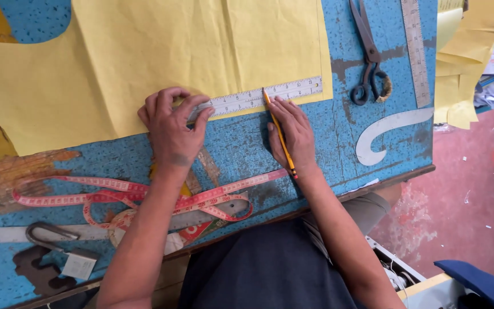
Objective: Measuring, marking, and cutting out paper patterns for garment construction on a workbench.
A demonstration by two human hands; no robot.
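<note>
A large yellow paper pattern (161, 51) lies on a worn blue table (327, 143). Along its near edge rests a short metal ruler (258, 97). My left hand (171, 129) presses down on the ruler's left end with spread fingers. My right hand (293, 134) holds a yellow pencil (278, 131), its tip touching the paper at the ruler's edge near the middle.
A pink tape measure (115, 197) lies coiled near the table's front edge. Black scissors (370, 57) and a long metal ruler (415, 51) sit at the far right, with a white curve template (384, 134) below. More yellow paper (464, 63) hangs off the right. A padlock (70, 254) lies front left.
</note>
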